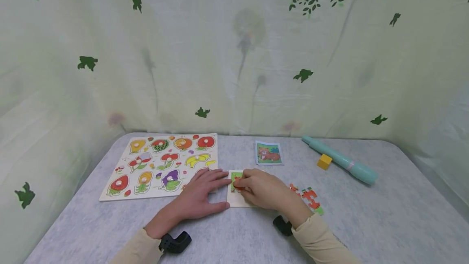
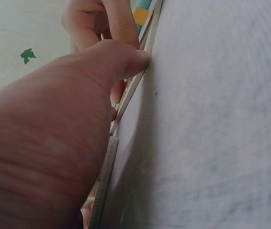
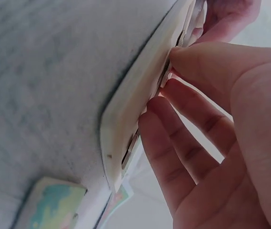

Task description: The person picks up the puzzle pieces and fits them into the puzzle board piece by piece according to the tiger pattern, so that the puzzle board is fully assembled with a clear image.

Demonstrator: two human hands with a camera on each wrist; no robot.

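Note:
A small pale jigsaw board [image 1: 238, 201] lies at the middle of the table, with green and red picture pieces at its left part. Beside it, my left hand [image 1: 199, 196] spreads its fingers, thumb and fingertips touching the board's left edge. In the left wrist view that thumb [image 2: 137, 59] presses at the board's side. My right hand [image 1: 265, 188] reaches over the board and pinches a red jigsaw piece [image 1: 237, 184] down at the picture area, its fingers covering most of it. In the right wrist view the thumb and fingertips [image 3: 161, 107] meet the board's surface.
Several loose red and green jigsaw pieces [image 1: 309, 194] lie right of the right hand. A large fruit puzzle board [image 1: 157, 197] is at the left, partly under the left hand. Behind are a picture card [image 1: 269, 155], a yellow cube [image 1: 324, 161] and a teal tube-shaped object [image 1: 342, 162].

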